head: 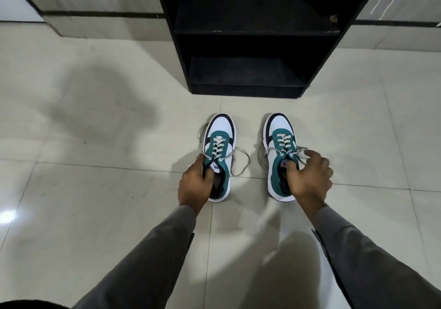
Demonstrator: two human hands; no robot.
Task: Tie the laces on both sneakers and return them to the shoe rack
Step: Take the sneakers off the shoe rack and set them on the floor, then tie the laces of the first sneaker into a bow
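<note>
Two white, teal and black sneakers stand side by side on the tiled floor, toes pointing toward the black shoe rack (248, 31). My left hand (194, 184) grips the collar of the left sneaker (220, 146), fingers inside its opening. My right hand (307, 177) holds the right sneaker (279, 139) at its tongue and collar. Both sneakers' grey-white laces (241, 163) lie loose and untied, trailing onto the floor beside each shoe.
The rack has two open dark shelves, the lower shelf (243, 72) a short way in front of the sneakers' toes. Pale glossy floor tiles (107, 189) spread to the left and right. Walls with a dark skirting line (102, 13) run behind the rack.
</note>
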